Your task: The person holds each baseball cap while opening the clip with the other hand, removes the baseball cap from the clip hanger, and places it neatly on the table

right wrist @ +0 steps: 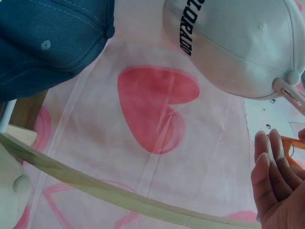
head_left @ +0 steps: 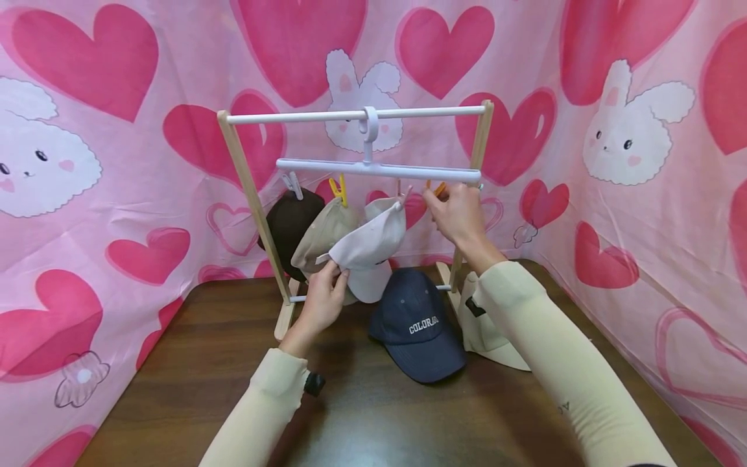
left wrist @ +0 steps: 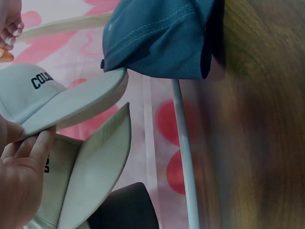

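Observation:
A white hanger (head_left: 379, 170) with clothespins hangs from the rack's rod. My left hand (head_left: 324, 297) pinches the white cap (head_left: 370, 245) low at its edge, with thumb above and fingers under the brim in the left wrist view. A pink clothespin (right wrist: 289, 93) grips that cap at its top. Up at the hanger's right part, my right hand (head_left: 458, 214) pinches an orange clothespin (head_left: 439, 189); no cap shows in that pin. Left of the white cap hang a beige cap (head_left: 327, 233) under a yellow clothespin (head_left: 338, 190) and a black cap (head_left: 290, 227) under a grey clothespin (head_left: 294, 185).
A navy cap (head_left: 415, 324) lies on the brown table (head_left: 192, 376) below the hanger. Right of it, a cream cap (head_left: 487, 331) sits partly behind my right sleeve. The rack's wooden posts (head_left: 248, 185) stand at both sides, before a pink heart-patterned cloth (head_left: 204, 58).

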`<state>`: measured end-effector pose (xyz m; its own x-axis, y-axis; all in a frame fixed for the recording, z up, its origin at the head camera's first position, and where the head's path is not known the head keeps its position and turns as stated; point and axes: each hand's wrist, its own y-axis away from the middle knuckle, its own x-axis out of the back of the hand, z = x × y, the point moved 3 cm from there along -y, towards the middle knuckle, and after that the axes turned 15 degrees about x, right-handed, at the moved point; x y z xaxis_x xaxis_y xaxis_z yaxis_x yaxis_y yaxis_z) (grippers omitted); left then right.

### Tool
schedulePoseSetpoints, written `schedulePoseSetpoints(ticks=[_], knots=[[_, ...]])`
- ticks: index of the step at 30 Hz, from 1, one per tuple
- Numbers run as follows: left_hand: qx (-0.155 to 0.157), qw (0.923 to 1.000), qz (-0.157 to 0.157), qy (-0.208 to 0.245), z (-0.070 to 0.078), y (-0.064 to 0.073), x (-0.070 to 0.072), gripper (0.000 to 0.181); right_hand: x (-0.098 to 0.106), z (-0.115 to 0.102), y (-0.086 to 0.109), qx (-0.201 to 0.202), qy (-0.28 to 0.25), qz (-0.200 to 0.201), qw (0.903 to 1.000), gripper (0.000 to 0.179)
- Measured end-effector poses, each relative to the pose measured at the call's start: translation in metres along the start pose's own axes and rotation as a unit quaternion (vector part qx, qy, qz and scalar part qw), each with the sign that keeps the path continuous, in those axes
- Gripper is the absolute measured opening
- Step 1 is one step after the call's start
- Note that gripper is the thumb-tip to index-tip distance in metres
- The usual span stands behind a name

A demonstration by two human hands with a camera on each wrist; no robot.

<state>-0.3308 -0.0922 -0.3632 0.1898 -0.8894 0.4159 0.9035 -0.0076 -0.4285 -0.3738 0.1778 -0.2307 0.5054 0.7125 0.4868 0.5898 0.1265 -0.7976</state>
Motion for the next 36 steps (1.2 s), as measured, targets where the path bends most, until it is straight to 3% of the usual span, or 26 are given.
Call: schedulePoseSetpoints(ticks=[6, 11, 21, 26, 36], knots=[[-0.003, 0.9999, 0.008, -0.009, 0.001, -0.001, -0.002, 0.011, 0.002, -0.002, -0.003, -0.006, 0.025, 0.014, 0.9996, 0.044], [-0.009, 0.9999, 0.013, -0.004, 0.002, -0.002, -0.001, 0.013, 0.003, -0.006, -0.002, -0.03, 0.029, 0.002, 0.9991, 0.049], [-0.001, 0.9999, 0.017, 0.002, 0.001, -0.005, -0.002, 0.017, -0.003, -0.017, 0.004, -0.078, -0.032, -0.07, 0.994, 0.053], [-0.002, 0.9999, 0.016, 0.003, 0.0, -0.004, -0.003, 0.018, -0.008, -0.024, 0.005, -0.052, -0.054, -0.09, 0.9931, 0.048], [0.002, 0.9999, 0.01, 0.013, 0.0, -0.003, -0.007, 0.019, -0.013, -0.032, -0.002, -0.004, -0.089, -0.059, 0.9943, 0.033]])
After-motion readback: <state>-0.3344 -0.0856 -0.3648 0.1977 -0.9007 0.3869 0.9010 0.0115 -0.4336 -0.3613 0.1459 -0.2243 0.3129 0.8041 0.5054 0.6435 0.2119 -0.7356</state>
